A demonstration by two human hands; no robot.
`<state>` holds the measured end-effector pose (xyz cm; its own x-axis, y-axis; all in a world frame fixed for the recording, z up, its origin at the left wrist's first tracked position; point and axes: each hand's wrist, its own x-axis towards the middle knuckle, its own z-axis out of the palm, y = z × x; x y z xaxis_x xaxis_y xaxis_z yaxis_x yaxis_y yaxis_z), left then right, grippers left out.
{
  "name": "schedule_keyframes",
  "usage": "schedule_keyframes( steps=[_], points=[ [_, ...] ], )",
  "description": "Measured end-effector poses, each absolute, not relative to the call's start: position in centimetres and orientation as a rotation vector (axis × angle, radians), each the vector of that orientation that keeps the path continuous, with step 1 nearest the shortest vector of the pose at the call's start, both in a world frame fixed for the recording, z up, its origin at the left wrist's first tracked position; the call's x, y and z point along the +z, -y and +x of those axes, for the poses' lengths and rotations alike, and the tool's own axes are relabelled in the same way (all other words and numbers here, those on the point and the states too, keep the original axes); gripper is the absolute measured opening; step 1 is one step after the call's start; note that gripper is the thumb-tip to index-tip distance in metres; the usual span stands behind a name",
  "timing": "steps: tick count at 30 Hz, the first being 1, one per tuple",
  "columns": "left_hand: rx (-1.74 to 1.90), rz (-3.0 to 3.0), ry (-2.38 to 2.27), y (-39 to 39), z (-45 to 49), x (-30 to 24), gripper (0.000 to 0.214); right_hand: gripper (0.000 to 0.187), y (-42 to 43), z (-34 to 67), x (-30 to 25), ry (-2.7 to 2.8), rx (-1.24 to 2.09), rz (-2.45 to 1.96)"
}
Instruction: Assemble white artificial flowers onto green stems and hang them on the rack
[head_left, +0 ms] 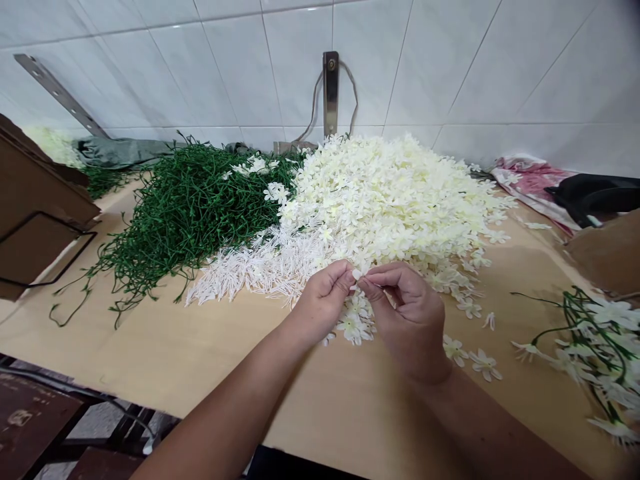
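Note:
Both hands meet over the table in front of a heap of cream-white artificial flower heads (400,193). Between thumb and finger, my left hand (323,300) pinches a small white petal piece (357,274). My right hand (410,317) is closed too, its thumb and forefinger gripping the same piece from the other side. Fingers cover most of it, so its full shape is hidden. Loose flower heads (354,325) lie just under the hands. A pile of thin white stamens (260,267) spreads left of my left hand, with a mound of green plastic stems (200,200) behind it.
Assembled flowers on green stems (595,347) lie at the right. A cardboard box (40,200) with a black wire frame (55,267) stands at the left. A metal bracket (331,93) is fixed to the tiled wall. A pink-white cloth (533,180) lies beside a black object (595,197).

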<state>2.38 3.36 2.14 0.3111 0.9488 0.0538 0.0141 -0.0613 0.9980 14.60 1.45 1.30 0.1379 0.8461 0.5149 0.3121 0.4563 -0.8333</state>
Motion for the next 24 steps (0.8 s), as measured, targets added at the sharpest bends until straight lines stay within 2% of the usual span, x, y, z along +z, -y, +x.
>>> schedule_keyframes(
  steps=[3,8,13,18,24],
  points=[
    [1.009,1.421,-0.993,-3.3,2.6,2.3,0.033,0.007,-1.5,14.7,1.3,1.440,0.533,-1.116],
    [1.008,1.360,-0.959,-3.5,2.4,2.2,0.034,0.001,-1.4,15.2,1.8,1.351,0.840,-1.113],
    [1.019,1.388,-0.950,-3.8,1.9,1.9,0.036,0.016,-1.7,16.1,1.8,1.333,1.132,-0.959],
    [0.954,1.431,-0.961,-3.6,1.9,2.1,0.034,0.007,-1.9,16.3,1.7,1.271,1.125,-1.010],
    [0.936,1.485,-0.940,-3.4,2.0,2.3,0.032,0.006,-1.9,16.0,1.9,1.212,1.106,-1.088]
  ],
)
